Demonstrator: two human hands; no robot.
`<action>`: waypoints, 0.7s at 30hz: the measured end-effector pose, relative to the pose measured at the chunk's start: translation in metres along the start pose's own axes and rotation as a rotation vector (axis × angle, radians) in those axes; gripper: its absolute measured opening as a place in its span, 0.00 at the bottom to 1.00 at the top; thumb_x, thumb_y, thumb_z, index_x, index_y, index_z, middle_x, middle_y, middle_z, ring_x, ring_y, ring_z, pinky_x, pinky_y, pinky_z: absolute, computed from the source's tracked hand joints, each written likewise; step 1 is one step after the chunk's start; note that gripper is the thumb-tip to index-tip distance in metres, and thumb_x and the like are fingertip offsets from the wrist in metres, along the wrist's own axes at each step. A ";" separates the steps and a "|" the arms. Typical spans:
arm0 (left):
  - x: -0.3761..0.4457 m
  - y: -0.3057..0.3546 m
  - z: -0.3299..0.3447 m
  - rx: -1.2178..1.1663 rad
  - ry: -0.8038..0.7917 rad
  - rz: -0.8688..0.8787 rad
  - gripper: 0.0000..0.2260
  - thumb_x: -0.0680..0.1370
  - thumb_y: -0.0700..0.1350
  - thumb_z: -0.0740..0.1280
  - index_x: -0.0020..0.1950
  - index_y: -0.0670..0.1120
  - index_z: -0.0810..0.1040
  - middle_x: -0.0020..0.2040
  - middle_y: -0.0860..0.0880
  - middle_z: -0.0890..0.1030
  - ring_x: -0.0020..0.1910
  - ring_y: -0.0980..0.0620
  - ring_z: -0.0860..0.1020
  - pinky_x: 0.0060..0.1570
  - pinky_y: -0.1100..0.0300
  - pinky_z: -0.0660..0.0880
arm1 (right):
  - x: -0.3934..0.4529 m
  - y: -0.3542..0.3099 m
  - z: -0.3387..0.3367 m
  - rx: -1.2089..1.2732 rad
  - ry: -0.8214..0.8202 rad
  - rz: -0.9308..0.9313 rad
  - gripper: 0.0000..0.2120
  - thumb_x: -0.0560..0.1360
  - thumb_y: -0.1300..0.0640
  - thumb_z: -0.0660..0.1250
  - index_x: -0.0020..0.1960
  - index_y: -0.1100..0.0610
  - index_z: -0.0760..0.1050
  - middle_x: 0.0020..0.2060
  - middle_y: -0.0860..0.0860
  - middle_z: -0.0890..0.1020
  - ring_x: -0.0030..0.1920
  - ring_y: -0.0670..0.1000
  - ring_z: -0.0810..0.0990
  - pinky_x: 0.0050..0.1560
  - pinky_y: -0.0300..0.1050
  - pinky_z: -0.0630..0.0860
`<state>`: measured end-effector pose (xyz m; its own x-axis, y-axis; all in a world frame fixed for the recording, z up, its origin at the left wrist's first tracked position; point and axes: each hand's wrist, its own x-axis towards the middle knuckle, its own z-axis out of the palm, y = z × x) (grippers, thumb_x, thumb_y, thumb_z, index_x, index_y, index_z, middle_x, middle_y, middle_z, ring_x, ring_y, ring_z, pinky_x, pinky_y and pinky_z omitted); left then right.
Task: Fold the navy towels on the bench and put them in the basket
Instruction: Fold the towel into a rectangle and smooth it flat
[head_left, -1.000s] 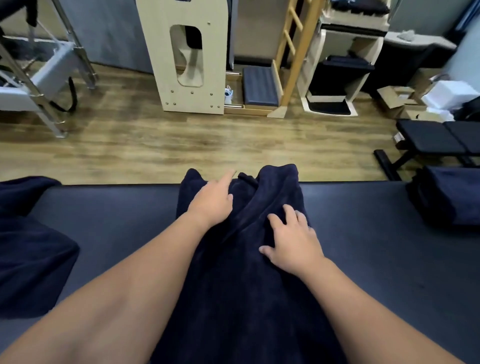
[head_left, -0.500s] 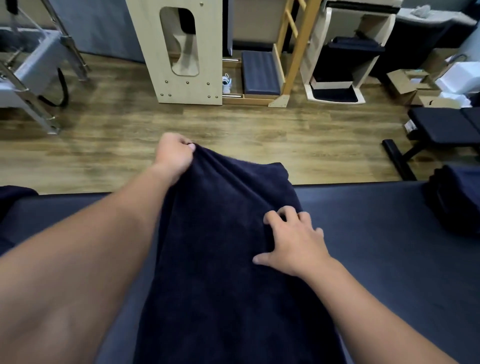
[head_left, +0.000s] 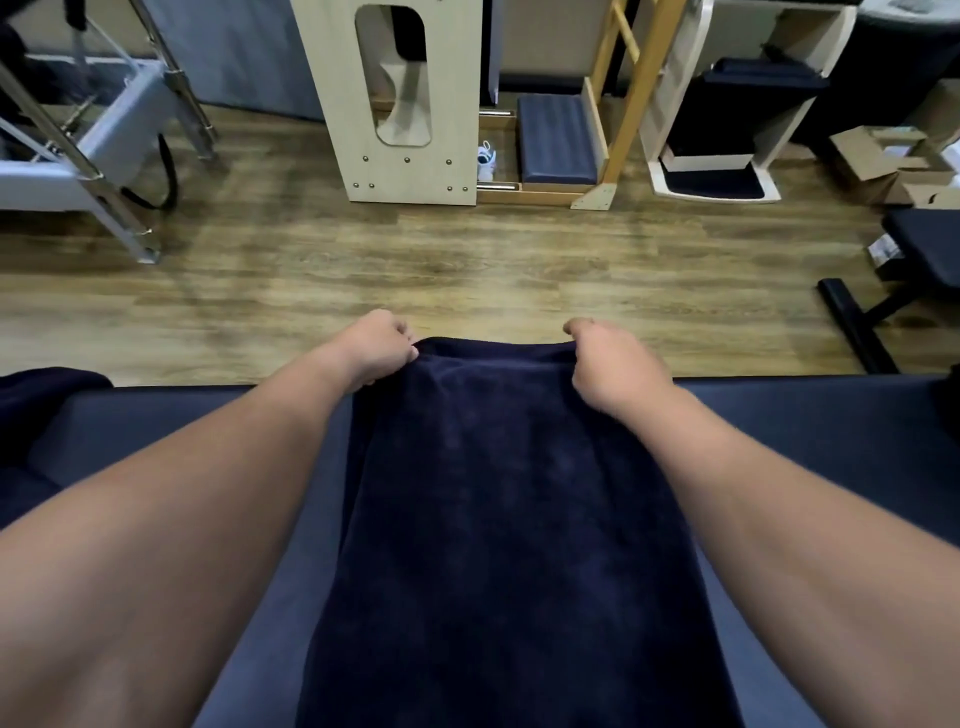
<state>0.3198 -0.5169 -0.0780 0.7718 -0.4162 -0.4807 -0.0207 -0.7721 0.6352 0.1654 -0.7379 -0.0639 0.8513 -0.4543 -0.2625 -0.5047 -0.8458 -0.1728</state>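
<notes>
we see a navy towel (head_left: 509, 519) spread lengthwise down the middle of the dark padded bench (head_left: 831, 441), running from its far edge toward the camera. the left hand (head_left: 371, 348) pinches the towel's far left corner with curled fingers, and the right hand (head_left: 613, 364) grips the far right corner the same way, so the far hem sits stretched between them, just past the bench edge over the wooden floor (head_left: 467, 270). a second heap of navy cloth (head_left: 36, 395) lies at the bench's left end (only partly in view). beyond the floor stand a pale wooden panel (head_left: 400, 104), a ladder-like wooden frame (head_left: 623, 93) and some cardboard boxes (head_left: 883, 161).
</notes>
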 end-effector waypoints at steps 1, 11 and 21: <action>-0.001 0.002 0.000 -0.060 -0.012 0.025 0.14 0.82 0.38 0.65 0.37 0.48 0.70 0.36 0.47 0.71 0.32 0.52 0.67 0.29 0.62 0.61 | 0.009 0.001 -0.002 -0.018 -0.053 -0.005 0.25 0.73 0.66 0.55 0.68 0.53 0.71 0.63 0.56 0.78 0.61 0.63 0.78 0.57 0.55 0.77; 0.013 0.001 -0.036 0.236 -0.235 0.131 0.03 0.76 0.38 0.74 0.44 0.42 0.82 0.37 0.46 0.80 0.35 0.50 0.77 0.32 0.60 0.73 | 0.042 0.014 0.005 -0.086 -0.144 0.017 0.06 0.71 0.61 0.61 0.45 0.54 0.75 0.48 0.57 0.82 0.46 0.61 0.78 0.49 0.50 0.80; 0.018 -0.002 -0.061 0.069 -0.053 0.089 0.17 0.78 0.42 0.73 0.33 0.46 0.70 0.30 0.52 0.70 0.34 0.50 0.66 0.35 0.57 0.61 | 0.039 0.027 -0.013 0.006 -0.098 -0.040 0.08 0.73 0.58 0.69 0.49 0.51 0.84 0.45 0.55 0.84 0.50 0.60 0.81 0.51 0.48 0.80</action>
<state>0.3724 -0.4941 -0.0513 0.7304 -0.5079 -0.4567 -0.1328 -0.7614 0.6345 0.1874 -0.7819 -0.0669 0.8529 -0.3901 -0.3469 -0.4714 -0.8611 -0.1905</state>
